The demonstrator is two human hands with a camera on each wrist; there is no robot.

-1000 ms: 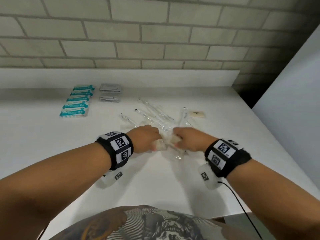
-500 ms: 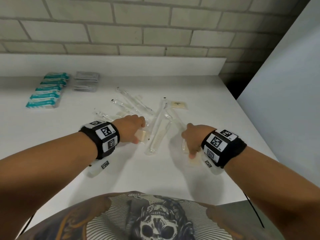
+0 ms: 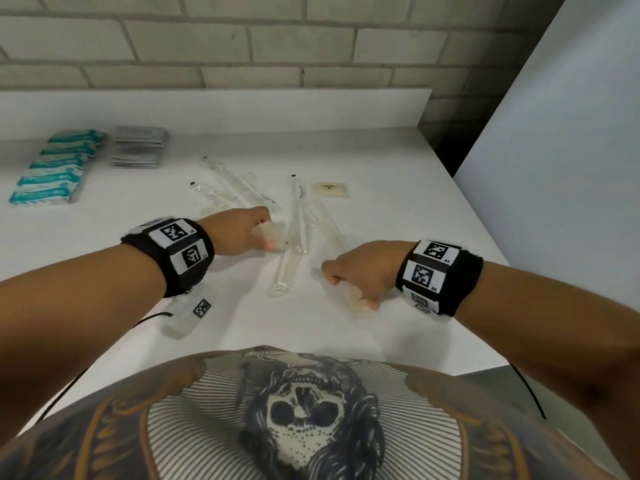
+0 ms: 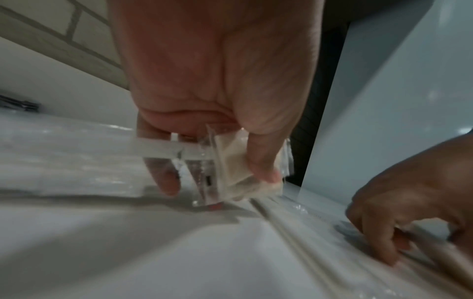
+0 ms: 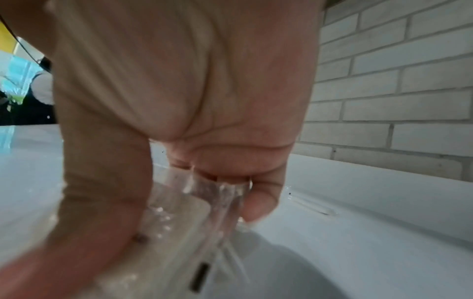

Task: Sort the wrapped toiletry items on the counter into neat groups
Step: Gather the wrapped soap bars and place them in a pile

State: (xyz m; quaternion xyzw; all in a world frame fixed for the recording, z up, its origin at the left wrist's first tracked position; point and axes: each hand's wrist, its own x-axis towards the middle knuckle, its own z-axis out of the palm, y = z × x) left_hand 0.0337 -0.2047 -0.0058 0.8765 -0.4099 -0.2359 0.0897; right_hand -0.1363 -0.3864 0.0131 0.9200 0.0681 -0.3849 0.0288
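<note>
On the white counter (image 3: 398, 188) lie several clear-wrapped combs and toothbrushes (image 3: 291, 244) in a loose fan. My left hand (image 3: 263, 233) pinches a small cream soap packet (image 4: 238, 168) between thumb and fingers, just left of the long comb. My right hand (image 3: 349, 289) grips another clear-wrapped cream packet (image 5: 174, 226) low over the counter, nearer to me and right of the comb. A third cream soap packet (image 3: 330, 190) lies flat at the back right of the fan.
A row of teal-and-white packets (image 3: 55, 168) sits at the back left, with a stack of grey sachets (image 3: 138, 150) beside it. A low white backsplash (image 3: 242, 109) and brick wall stand behind. The counter's right edge (image 3: 485, 244) meets a pale wall panel.
My hands were together at the middle of the pile; they have since drawn apart, each with a packet. The right hand has come back toward me and to the right.
</note>
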